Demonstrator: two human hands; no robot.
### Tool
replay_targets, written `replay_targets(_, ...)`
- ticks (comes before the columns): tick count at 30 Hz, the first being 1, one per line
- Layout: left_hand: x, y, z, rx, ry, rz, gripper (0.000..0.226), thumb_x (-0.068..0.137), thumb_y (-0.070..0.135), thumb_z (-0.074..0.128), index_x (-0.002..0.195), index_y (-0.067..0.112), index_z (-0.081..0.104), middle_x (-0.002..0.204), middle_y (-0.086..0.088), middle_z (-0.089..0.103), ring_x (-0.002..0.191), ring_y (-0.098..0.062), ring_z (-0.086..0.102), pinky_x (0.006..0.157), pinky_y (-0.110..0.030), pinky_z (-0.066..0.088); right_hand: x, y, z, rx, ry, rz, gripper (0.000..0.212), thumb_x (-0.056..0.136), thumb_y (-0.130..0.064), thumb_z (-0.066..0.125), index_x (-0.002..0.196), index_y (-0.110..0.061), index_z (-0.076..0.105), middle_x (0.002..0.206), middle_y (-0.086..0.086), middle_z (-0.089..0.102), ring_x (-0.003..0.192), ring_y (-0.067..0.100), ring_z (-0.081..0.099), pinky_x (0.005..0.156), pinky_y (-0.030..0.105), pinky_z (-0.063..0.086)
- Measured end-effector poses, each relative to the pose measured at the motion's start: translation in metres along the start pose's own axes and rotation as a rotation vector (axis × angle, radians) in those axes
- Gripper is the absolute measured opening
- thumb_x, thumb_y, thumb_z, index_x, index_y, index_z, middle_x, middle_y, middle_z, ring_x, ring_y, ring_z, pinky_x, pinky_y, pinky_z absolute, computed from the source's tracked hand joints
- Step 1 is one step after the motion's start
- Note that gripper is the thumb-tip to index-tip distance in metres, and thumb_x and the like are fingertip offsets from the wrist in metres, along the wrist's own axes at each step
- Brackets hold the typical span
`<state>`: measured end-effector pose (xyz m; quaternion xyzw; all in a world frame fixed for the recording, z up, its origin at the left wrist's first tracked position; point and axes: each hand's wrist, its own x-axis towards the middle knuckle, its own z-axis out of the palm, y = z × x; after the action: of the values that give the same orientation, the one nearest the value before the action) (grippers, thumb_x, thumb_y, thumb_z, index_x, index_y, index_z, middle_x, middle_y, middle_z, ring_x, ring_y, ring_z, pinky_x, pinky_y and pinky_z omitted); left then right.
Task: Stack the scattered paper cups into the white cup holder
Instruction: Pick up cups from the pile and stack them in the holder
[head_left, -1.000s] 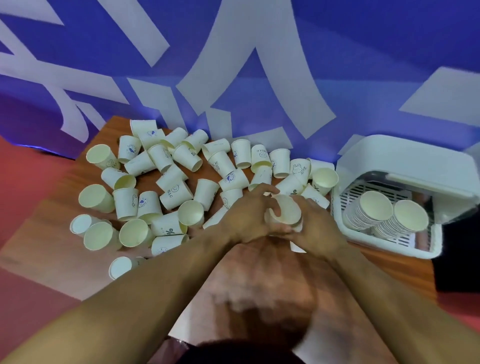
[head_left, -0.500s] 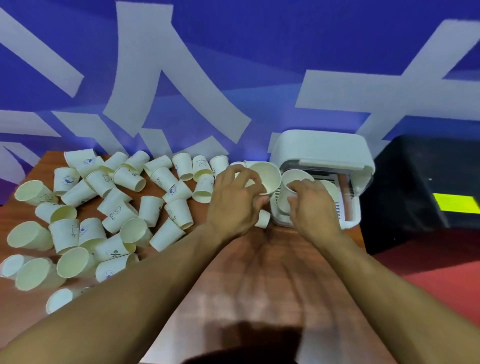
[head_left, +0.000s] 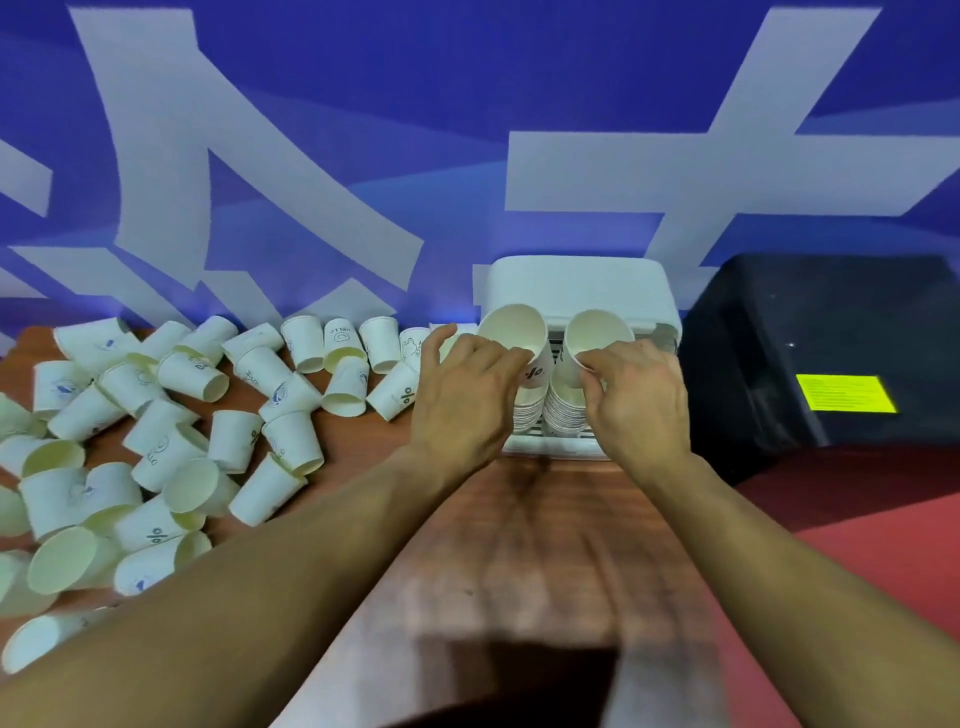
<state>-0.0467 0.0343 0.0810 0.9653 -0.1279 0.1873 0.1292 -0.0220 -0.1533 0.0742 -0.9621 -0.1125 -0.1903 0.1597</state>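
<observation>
Seating two cups at once: left hand (head_left: 467, 400) grips percent-marked cup (head_left: 513, 332), right hand (head_left: 641, 400) pinches near rim of second cup (head_left: 597, 338). Each now sits atop stacked cups (head_left: 563, 415) inside white cup holder (head_left: 576, 280), centre-right of frame. Second ago both hands work mid-pile; half second ago percent-marked cup hangs beside holder, not over it. Two more nearly stored. Scattered cups (head_left: 208, 415) crowd worktop (head_left: 545, 519) at left; much remains.
</observation>
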Motion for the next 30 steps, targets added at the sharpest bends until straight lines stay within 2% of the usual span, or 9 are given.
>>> replay_targets(3,0.007,0.002,0.005,0.074,-0.076,0.033,0.023,0.086,0.013,0.054,0.102,0.027,0.063,0.088,0.008,0.066,0.090,-0.021,0.056,0.103,-0.042,0.027,-0.001,0.009,0.014,-0.010,-0.051,-0.008,0.007,0.080,-0.012,0.066,0.078,-0.016,0.072,0.069,0.004,0.062,0.071,0.030,0.053,0.068,0.040,0.042)
replay_targets(6,0.011,0.002,0.011,0.121,-0.146,0.059,0.027,0.083,0.014,0.048,0.102,0.026,0.063,0.087,0.007,0.065,0.089,-0.022,0.055,0.099,-0.041,0.029,-0.004,0.016,0.029,-0.067,-0.131,-0.018,0.009,0.077,-0.010,0.067,0.070,-0.015,0.069,0.064,0.003,0.057,0.069,0.030,0.052,0.068,0.040,0.043)
replay_targets(10,0.015,0.001,0.025,0.154,-0.195,0.064,0.025,0.081,0.017,0.052,0.102,0.026,0.062,0.085,0.007,0.064,0.088,-0.023,0.054,0.097,-0.040,0.032,-0.010,0.026,0.049,-0.045,-0.192,0.002,0.005,0.078,-0.012,0.067,0.075,-0.013,0.070,0.068,0.004,0.061,0.073,0.030,0.054,0.071,0.042,0.044)
replay_targets(13,0.014,-0.001,0.035,0.136,-0.215,0.054,0.023,0.083,0.019,0.053,0.102,0.025,0.064,0.084,0.005,0.064,0.086,-0.024,0.055,0.096,-0.041,0.034,-0.014,0.029,0.062,0.009,-0.192,-0.014,0.019,0.086,-0.023,0.055,0.076,-0.015,0.069,0.069,0.002,0.061,0.072,0.029,0.053,0.068,0.037,0.040)
replay_targets(17,0.012,-0.006,0.046,0.143,-0.257,0.069,0.024,0.080,0.021,0.052,0.100,0.023,0.064,0.084,0.004,0.064,0.085,-0.026,0.054,0.094,-0.041,0.034,-0.018,0.032,0.073,0.049,-0.189,-0.018,0.019,0.087,-0.023,0.056,0.074,-0.017,0.068,0.068,0.000,0.060,0.073,0.027,0.053,0.069,0.036,0.038)
replay_targets(22,0.010,-0.009,0.057,0.098,-0.298,0.068,0.027,0.085,0.028,0.047,0.103,0.022,0.065,0.086,0.004,0.065,0.087,-0.026,0.055,0.092,-0.042,0.036,-0.017,0.036,0.082,0.157,-0.211,0.038,0.023,0.087,-0.027,0.050,0.076,-0.020,0.069,0.070,-0.005,0.061,0.078,0.023,0.052,0.071,0.035,0.038)
replay_targets(26,0.007,-0.011,0.069,0.017,-0.387,0.061,0.032,0.083,0.027,0.054,0.113,0.022,0.065,0.088,0.000,0.065,0.088,-0.029,0.054,0.083,-0.041,0.038,-0.016,0.034,0.086,0.188,-0.224,0.079,0.022,0.086,-0.028,0.050,0.077,-0.024,0.070,0.074,-0.007,0.063,0.081,0.020,0.052,0.069,0.033,0.032)
replay_targets(28,0.005,-0.012,0.076,-0.049,-0.430,0.046,0.033,0.087,0.028,0.046,0.114,0.022,0.065,0.086,0.000,0.063,0.087,-0.028,0.052,0.079,-0.037,0.037,-0.017,0.034,0.087,0.191,-0.231,0.087,0.023,0.086,-0.028,0.049,0.077,-0.024,0.070,0.075,-0.007,0.063,0.082,0.019,0.052,0.070,0.033,0.032)
replay_targets(30,0.005,-0.013,0.079,-0.079,-0.454,0.034,0.038,0.083,0.029,0.041,0.111,0.021,0.066,0.083,0.000,0.062,0.085,-0.027,0.051,0.078,-0.036,0.036,-0.019,0.035,0.088,0.202,-0.232,0.096,0.023,0.087,-0.028,0.049,0.078,-0.025,0.069,0.076,-0.008,0.063,0.083,0.019,0.051,0.071,0.033,0.032)
